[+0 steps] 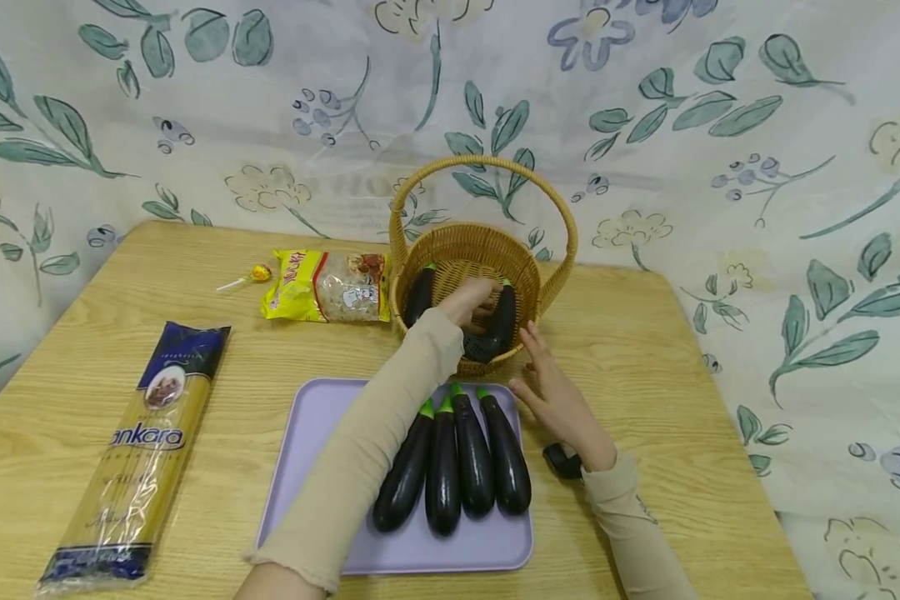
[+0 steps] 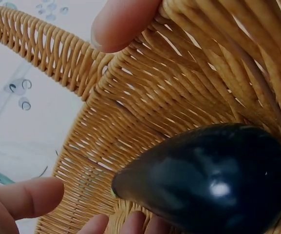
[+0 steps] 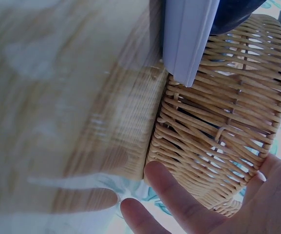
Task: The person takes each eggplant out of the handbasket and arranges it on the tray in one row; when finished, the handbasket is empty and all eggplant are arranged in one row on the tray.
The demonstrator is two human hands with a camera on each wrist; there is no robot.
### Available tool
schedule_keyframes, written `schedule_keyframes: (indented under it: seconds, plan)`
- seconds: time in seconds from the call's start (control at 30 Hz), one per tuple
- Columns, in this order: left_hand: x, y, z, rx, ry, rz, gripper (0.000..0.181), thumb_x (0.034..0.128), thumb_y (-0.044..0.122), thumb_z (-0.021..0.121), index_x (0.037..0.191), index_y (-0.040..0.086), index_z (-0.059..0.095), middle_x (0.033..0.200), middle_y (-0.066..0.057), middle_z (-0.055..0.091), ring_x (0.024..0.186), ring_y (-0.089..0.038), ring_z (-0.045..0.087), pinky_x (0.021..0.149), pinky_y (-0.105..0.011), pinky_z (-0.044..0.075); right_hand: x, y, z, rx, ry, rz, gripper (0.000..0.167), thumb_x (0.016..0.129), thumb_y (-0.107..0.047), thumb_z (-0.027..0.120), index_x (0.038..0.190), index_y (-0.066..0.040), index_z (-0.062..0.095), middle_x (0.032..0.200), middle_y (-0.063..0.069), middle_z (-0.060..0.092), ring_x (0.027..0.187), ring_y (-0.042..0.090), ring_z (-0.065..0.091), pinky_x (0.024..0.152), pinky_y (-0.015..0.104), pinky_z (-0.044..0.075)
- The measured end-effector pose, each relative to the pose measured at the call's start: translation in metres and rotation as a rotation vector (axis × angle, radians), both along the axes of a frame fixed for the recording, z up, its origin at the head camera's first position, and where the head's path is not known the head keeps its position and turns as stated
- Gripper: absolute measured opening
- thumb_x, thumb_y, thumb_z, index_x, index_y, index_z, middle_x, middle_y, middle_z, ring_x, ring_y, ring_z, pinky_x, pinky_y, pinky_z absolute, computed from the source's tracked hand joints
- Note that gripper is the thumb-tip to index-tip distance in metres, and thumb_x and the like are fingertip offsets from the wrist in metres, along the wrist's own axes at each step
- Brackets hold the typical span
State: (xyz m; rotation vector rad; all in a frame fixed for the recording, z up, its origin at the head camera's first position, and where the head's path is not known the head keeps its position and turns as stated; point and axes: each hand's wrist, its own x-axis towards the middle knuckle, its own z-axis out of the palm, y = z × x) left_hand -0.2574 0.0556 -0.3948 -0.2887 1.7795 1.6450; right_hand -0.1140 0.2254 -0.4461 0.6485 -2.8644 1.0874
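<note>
My left hand reaches into a wicker basket, beside a dark eggplant lying along the basket's right side. In the left wrist view this eggplant is close up, and the left thumb and fingertips appear loosely spread, not curled round it. A second eggplant lies at the basket's left side. My right hand is at the basket's front right, fingers extended against its wall; in the right wrist view the fingers spread by the woven side. Several eggplants lie side by side on a purple tray.
Left of the basket lie a yellow and clear food bag and a wrapped lollipop. A long spaghetti pack rests at the table's left. The basket's tall handle arches above it. Floral cloth hangs behind the wooden table.
</note>
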Motion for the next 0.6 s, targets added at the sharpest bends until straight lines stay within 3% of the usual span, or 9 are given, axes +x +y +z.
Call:
schedule_keyframes:
  seconds: [0.2,0.4,0.5,0.6]
  plan:
    - [-0.0011,0.0033,-0.0024,0.042,-0.055,-0.081,0.051,0.1002,0.031,0.049,0.147,0.014,0.040,0.147,-0.015,0.043,0.132,-0.033,0.047,0.109,-0.054,0.038,0.0005,0.0006,0.0005,-0.001,-0.009,-0.003,0.075,0.099,-0.028,0.055,0.157,-0.012,0.011,0.165,0.011,0.004,0.123,0.039,0.054,0.097,0.052,0.047]
    - [-0.0023,0.0040,-0.0038,0.186,-0.135,-0.188,0.060,0.1017,0.033,0.046,0.153,0.012,0.024,0.155,-0.017,0.030,0.140,-0.035,0.037,0.116,-0.053,0.028,0.0014,0.0005,0.0025,0.006,-0.015,-0.002,0.075,0.099,-0.029,0.054,0.157,-0.017,0.008,0.165,0.010,0.002,0.123,0.038,0.054,0.097,0.052,0.047]
    - [-0.0027,0.0031,-0.0033,0.179,-0.100,-0.223,0.058,0.1017,0.034,0.044,0.151,0.008,0.028,0.153,-0.016,0.034,0.132,-0.032,0.045,0.110,-0.046,0.038,0.0008,0.0003,0.0021,0.004,-0.011,-0.003,0.075,0.099,-0.030,0.054,0.157,-0.016,0.009,0.165,0.010,0.003,0.123,0.038,0.054,0.096,0.053,0.047]
    - [-0.0019,0.0028,-0.0032,0.163,-0.042,-0.215,0.052,0.1015,0.031,0.046,0.145,0.004,0.037,0.146,-0.019,0.042,0.106,-0.025,0.060,0.090,-0.035,0.051,0.0000,0.0002,0.0014,0.008,-0.006,0.000,0.074,0.099,-0.030,0.054,0.157,-0.013,0.010,0.165,0.011,0.003,0.122,0.039,0.055,0.096,0.053,0.047]
